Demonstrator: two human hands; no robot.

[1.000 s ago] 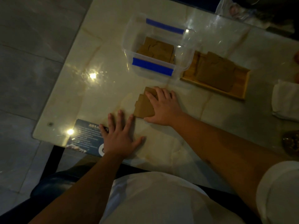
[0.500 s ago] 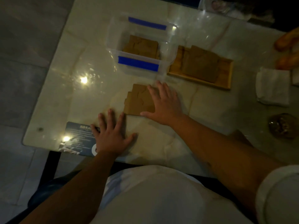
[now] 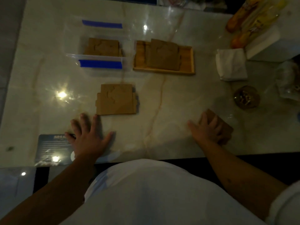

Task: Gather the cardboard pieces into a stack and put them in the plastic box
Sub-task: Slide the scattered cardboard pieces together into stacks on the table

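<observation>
Roughly, left to right: a dark printed card sits at the table's near-left edge, w/ the left hand flat on the marble partly over it, fingers spread, gripping nothing. Its fingertips are just short of the near-left corner of the loose cardboard stack, close but can't tell if touching.

That stack lies flat on the table, mid-left, in front of the plastic box (clear, blue tape strips). Box already holds some cardboard pieces. Just right of the box, a wooden tray w/ more cardboard lying in it.

Further right, near the front edge, the right hand lies over another cardboard piece, fingers curled onto it; blurred, so can't tell if it's actually pinched or just pressed flat. Beyond: white folded napkin, small round dish.

Handling, as a guess: pieces look thin, light, fairly stiff, w/ notched edges, not fragile but bendable. The glossy top probably lets them slide easily, so dragging the right-hand piece over to the stack should work w/o lifting. Flat sheets on a slick surface are awkward to pick up; best bet is to square the stack, slide it to the table edge or tip one side up, then pinch across opposite long edges, thumb on top and fingers under, to keep layers from fanning.
</observation>
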